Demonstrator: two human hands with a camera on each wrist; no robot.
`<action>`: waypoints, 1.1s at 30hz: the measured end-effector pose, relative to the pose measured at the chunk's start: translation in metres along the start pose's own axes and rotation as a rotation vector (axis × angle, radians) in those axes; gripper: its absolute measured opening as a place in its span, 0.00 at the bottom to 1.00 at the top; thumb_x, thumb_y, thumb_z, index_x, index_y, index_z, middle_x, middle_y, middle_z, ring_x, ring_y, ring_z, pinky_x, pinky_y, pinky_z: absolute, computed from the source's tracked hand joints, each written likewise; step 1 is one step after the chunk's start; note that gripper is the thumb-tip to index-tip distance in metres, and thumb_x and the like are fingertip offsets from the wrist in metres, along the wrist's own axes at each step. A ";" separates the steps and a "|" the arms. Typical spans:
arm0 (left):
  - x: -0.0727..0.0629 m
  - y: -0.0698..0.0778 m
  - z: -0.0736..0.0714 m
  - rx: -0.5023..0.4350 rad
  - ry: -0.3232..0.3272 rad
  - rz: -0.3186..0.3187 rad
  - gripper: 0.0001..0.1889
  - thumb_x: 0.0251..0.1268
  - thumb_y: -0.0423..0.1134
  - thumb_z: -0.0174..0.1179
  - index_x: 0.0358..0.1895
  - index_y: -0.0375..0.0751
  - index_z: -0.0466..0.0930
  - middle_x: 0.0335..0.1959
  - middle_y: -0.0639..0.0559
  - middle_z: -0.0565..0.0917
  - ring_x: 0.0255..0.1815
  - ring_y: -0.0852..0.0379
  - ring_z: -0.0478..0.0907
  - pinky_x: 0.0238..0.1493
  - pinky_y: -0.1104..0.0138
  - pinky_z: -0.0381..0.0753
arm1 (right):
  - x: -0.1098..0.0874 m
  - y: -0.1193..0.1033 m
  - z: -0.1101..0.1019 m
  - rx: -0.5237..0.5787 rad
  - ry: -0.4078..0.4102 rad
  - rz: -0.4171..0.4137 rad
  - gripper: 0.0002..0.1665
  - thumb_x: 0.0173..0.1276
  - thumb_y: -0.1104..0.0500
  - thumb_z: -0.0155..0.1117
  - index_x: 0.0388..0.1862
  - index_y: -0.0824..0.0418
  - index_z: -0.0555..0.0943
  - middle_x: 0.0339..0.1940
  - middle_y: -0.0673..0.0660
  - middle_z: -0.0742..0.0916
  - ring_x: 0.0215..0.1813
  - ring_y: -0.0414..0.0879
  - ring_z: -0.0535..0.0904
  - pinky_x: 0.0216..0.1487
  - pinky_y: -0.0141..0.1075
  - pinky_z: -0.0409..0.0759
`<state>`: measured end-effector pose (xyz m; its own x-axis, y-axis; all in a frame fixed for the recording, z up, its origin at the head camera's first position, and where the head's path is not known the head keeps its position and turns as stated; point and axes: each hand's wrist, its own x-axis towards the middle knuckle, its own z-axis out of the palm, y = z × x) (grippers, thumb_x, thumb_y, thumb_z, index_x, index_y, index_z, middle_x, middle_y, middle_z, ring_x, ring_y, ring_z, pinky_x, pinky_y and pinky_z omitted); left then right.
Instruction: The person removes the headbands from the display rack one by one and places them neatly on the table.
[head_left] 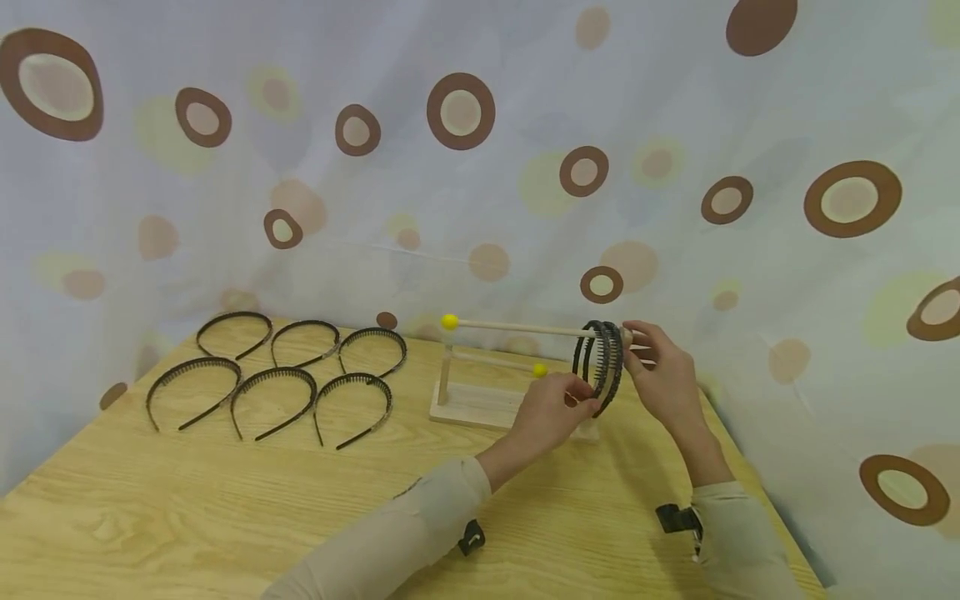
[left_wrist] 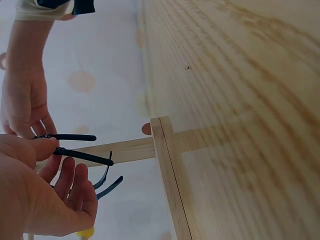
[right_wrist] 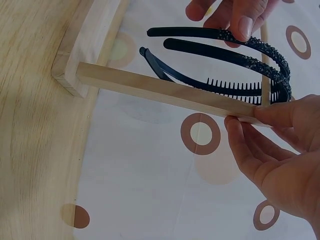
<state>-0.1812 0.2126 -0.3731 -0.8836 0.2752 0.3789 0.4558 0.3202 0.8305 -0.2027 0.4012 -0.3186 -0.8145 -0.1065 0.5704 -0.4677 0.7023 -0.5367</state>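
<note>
Two black toothed headbands [head_left: 617, 371] with a rough, beaded-looking outer side hang on the upper rod [head_left: 525, 327] of a wooden rack [head_left: 468, 405], at its right end. My left hand [head_left: 546, 410] pinches the nearer side of one headband between thumb and fingers. In the left wrist view, the headband's smooth end [left_wrist: 92, 156] sticks out past the left fingers. At the top of the rack's upright post [right_wrist: 160, 90], my right hand [right_wrist: 285, 155] grips the wood between thumb and fingers, close beside the hanging bands.
Several more black headbands [head_left: 273, 392] lie in two rows on the left of the wooden table [head_left: 187, 517]. Yellow balls cap the upper rod's left end [head_left: 449, 322] and a lower rod [head_left: 540, 369]. A spotted cloth [head_left: 480, 208] hangs behind the table.
</note>
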 end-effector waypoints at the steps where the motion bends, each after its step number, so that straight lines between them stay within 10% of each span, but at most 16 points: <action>1: 0.000 0.000 0.000 -0.002 -0.001 0.006 0.06 0.71 0.42 0.68 0.43 0.45 0.87 0.37 0.63 0.82 0.36 0.66 0.78 0.38 0.73 0.79 | 0.000 0.000 0.000 -0.001 0.001 -0.001 0.25 0.75 0.69 0.61 0.69 0.62 0.75 0.58 0.70 0.83 0.53 0.64 0.84 0.52 0.53 0.83; 22: 0.003 0.004 -0.011 0.279 0.113 0.214 0.07 0.72 0.42 0.66 0.46 0.46 0.86 0.37 0.60 0.82 0.34 0.70 0.77 0.33 0.80 0.75 | 0.000 0.002 0.001 -0.009 0.008 -0.016 0.24 0.75 0.67 0.62 0.69 0.60 0.76 0.58 0.70 0.83 0.53 0.64 0.84 0.52 0.52 0.83; 33: 0.015 0.006 -0.032 0.172 0.230 0.281 0.09 0.76 0.35 0.61 0.53 0.39 0.83 0.44 0.52 0.81 0.43 0.65 0.80 0.42 0.82 0.76 | -0.001 -0.001 0.000 -0.003 0.005 -0.013 0.23 0.77 0.64 0.62 0.69 0.61 0.76 0.57 0.69 0.84 0.52 0.62 0.85 0.50 0.50 0.83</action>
<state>-0.1948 0.1895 -0.3496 -0.7137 0.1695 0.6797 0.6775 0.4137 0.6082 -0.2014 0.4005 -0.3181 -0.8067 -0.1126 0.5802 -0.4772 0.7032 -0.5270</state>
